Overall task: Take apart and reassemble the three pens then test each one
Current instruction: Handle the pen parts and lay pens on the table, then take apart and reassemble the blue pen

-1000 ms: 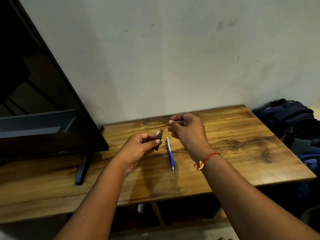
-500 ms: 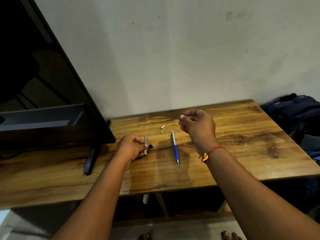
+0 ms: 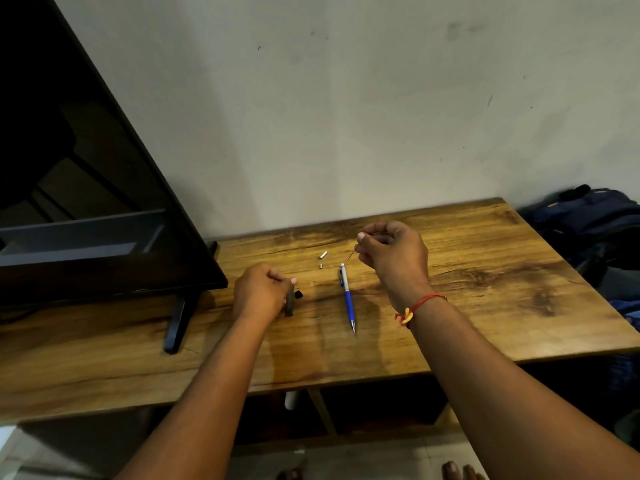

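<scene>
While left hand [image 3: 261,289] is curling round grey barrel [image 3: 289,303], holding it low on table [image 3: 485,271], right hand [image 3: 391,252] is pinching thin rod [image 3: 352,254] above wood, fingers bunched. Black bit [image 3: 298,294] sitting just beside barrel. Blue pen [image 3: 348,299] lying between hands, tip pointing toward person. Silver bits [image 3: 323,255] lying near pen's far end. Red thread [image 3: 420,302] circling right wrist. TV [image 3: 86,168] standing at left, foot on table. Bag [image 3: 588,216] slumping at right, by wall [image 3: 346,98].

Dim, soft light; wide-angle edge distortion.
</scene>
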